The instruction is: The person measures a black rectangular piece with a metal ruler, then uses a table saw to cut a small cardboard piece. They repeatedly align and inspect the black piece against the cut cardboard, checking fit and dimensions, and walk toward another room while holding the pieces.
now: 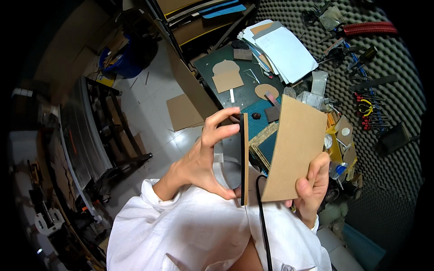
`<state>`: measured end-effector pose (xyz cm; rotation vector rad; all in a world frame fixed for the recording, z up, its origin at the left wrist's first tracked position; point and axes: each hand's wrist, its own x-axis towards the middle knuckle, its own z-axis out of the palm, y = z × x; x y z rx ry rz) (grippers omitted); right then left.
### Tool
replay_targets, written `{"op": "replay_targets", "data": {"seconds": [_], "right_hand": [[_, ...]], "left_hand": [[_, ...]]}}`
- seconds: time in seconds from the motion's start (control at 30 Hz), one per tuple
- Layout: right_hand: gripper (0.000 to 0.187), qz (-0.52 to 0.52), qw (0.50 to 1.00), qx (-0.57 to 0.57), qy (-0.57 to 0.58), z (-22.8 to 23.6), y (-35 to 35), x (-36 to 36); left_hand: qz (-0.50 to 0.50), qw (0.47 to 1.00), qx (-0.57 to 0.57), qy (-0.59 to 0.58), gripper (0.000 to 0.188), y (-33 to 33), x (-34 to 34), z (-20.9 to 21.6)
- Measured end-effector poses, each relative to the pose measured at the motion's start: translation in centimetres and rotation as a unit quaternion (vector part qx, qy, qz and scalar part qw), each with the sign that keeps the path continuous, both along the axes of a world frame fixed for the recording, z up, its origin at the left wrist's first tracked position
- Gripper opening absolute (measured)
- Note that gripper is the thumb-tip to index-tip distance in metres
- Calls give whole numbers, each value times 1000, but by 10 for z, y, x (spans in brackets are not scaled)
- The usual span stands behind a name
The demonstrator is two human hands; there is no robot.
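Observation:
My left hand (196,156) grips a thin flat panel (244,158), fingers on its upper end and thumb at its lower end. Seen almost edge-on, this panel has a black layer on the left and a tan layer on the right. A tan board (296,144) with a slightly curved top edge is in my right hand (314,183), pinched at its lower right corner with the thumb on the front. The two pieces are held apart, side by side in front of my white shirt. A black cord (263,221) hangs between them.
On the workbench beyond lie a stack of papers (287,52), tan cutouts (228,81) and a teal cutting mat (253,113). Hand tools (368,108) hang on the foam-covered wall at right. A metal-topped table (86,135) and a blue bucket (129,63) stand at left.

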<state>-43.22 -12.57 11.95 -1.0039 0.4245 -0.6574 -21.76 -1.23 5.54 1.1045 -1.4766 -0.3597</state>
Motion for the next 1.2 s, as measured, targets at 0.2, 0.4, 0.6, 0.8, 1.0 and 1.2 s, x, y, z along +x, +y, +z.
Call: {"op": "replay_targets", "data": {"seconds": [0.2, 0.4, 0.6, 0.8, 1.0, 1.2], "right_hand": [[92, 72, 997, -38, 5, -15, 3, -5], [96, 99, 992, -83, -6, -24, 5, -5], [95, 94, 986, -135, 12, -20, 6, -7], [95, 94, 981, -168, 16, -20, 5, -10], [96, 79, 980, -180, 31, -20, 4, -11], [99, 48, 990, -124, 56, -10, 0, 6]], "left_hand": [[4, 1000, 0, -6, 119, 5, -1, 2], [18, 1000, -17, 2, 117, 9, -6, 3], [29, 999, -26, -6, 116, 11, -8, 6], [23, 999, -40, -1, 114, 10, -9, 6], [24, 999, -38, -3, 114, 9, -9, 8], [29, 999, -26, -30, 116, -2, -3, 10]]}}
